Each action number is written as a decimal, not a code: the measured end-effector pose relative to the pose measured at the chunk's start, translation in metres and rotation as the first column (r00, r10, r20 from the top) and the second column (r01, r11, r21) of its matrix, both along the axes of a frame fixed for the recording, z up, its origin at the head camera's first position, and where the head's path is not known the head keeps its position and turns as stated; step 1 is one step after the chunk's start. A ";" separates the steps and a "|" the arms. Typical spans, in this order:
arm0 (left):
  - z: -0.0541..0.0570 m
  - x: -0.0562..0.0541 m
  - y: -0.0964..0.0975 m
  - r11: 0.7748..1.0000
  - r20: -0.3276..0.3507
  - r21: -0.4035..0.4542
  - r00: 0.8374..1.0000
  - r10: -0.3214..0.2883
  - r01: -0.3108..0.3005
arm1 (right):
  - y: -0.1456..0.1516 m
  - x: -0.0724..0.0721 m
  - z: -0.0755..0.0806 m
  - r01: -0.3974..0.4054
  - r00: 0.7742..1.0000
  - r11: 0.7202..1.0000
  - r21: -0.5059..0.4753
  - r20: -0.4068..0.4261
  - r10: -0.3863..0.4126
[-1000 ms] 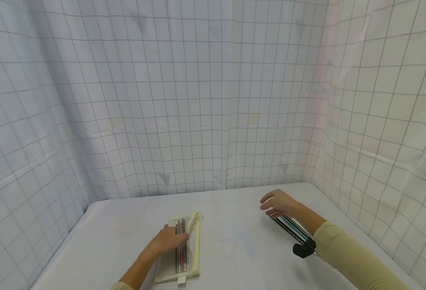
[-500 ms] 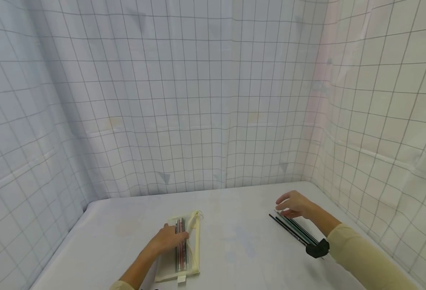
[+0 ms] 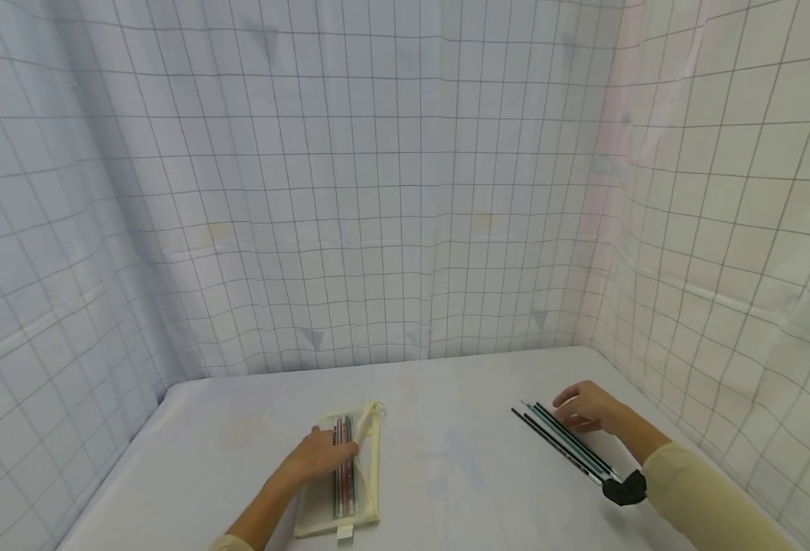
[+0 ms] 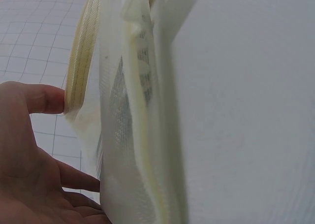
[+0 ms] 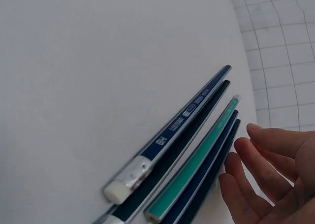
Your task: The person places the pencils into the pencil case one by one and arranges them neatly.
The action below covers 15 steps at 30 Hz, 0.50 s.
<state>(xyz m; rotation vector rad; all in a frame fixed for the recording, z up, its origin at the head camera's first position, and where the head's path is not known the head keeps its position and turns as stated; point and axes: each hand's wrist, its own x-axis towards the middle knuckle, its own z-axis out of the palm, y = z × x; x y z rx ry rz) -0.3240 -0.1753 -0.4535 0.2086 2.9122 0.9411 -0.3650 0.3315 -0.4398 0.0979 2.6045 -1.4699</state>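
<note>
The person's left hand (image 3: 318, 457) rests on a cream-edged, translucent mesh pouch (image 3: 375, 482), thumb against its yellowish zip band (image 4: 82, 56); the digits lie extended against it, unclenched. The pouch lies flat on a white cloth-covered table (image 3: 446, 444). Inside the pouch lies a row of thin reddish and dark sticks (image 3: 345, 487), details blurred by the mesh. Well to the pouch's right, five loose hexagonal pencils (image 5: 194, 161) in blue, dark green and light green lie slanted side by side; the blue one nearest the pouch has a white eraser (image 5: 118, 192). Just beyond them from the pouch, the right hand (image 3: 589, 407) grasps nothing, fingers loosely bent; whether its fingertips touch the nearest pencil I cannot tell.
</note>
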 end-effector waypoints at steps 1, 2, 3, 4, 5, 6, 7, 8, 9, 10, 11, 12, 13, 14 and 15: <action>0.000 0.000 0.000 1.000 -0.001 0.000 1.000 0.000 0.000 | 0.002 0.000 -0.002 0.008 1.000 1.000 0.002 0.000 -0.008; 0.000 0.001 0.000 1.000 -0.002 0.001 1.000 0.001 -0.001 | 0.004 0.000 -0.005 0.013 1.000 1.000 0.006 -0.002 -0.013; 0.001 0.001 0.000 1.000 -0.002 0.002 1.000 0.002 -0.002 | 0.005 0.000 -0.007 0.011 1.000 1.000 0.013 -0.008 -0.011; 0.000 0.001 0.001 1.000 -0.002 0.002 1.000 0.003 -0.003 | 0.007 0.000 -0.009 0.006 1.000 1.000 0.019 -0.015 -0.006; 0.000 0.001 0.001 1.000 -0.003 0.000 1.000 0.002 -0.002 | 0.008 0.000 -0.011 0.000 1.000 0.999 0.035 -0.026 0.001; 0.000 0.002 0.001 1.000 -0.006 0.000 1.000 0.002 -0.002 | 0.009 -0.001 -0.013 -0.004 0.999 0.998 0.058 -0.040 0.006; 0.000 0.002 0.001 1.000 -0.007 0.000 1.000 0.002 -0.002 | 0.009 -0.001 -0.014 -0.010 0.999 0.997 0.079 -0.051 0.014; 0.000 0.001 0.001 1.000 -0.008 0.000 1.000 0.003 -0.003 | 0.009 -0.001 -0.015 -0.019 0.998 0.994 0.106 -0.065 0.026; 0.000 0.001 0.001 1.000 -0.008 0.000 1.000 0.003 -0.003 | 0.009 -0.002 -0.016 -0.027 0.996 0.991 0.133 -0.077 0.038; -0.001 0.001 0.001 1.000 -0.009 0.001 1.000 0.003 -0.003 | 0.009 -0.002 -0.016 -0.030 0.995 0.986 0.163 -0.087 0.044; -0.001 0.001 0.000 1.000 -0.011 0.003 1.000 0.002 -0.002 | 0.008 -0.002 -0.017 -0.030 0.994 0.981 0.191 -0.096 0.049; -0.001 0.001 0.000 1.000 -0.012 0.007 1.000 0.002 -0.002 | 0.007 -0.002 -0.017 -0.031 0.993 0.976 0.215 -0.102 0.054; -0.001 0.001 0.000 1.000 -0.012 0.009 1.000 0.000 0.000 | 0.006 -0.002 -0.016 -0.031 0.993 0.973 0.231 -0.106 0.056; -0.001 0.001 0.000 1.000 -0.011 0.010 1.000 0.000 0.000 | 0.005 -0.002 -0.016 -0.030 0.992 0.969 0.246 -0.111 0.059; -0.001 0.001 0.000 1.000 -0.011 0.013 1.000 -0.001 0.001 | 0.005 -0.002 -0.016 -0.030 0.991 0.967 0.253 -0.115 0.061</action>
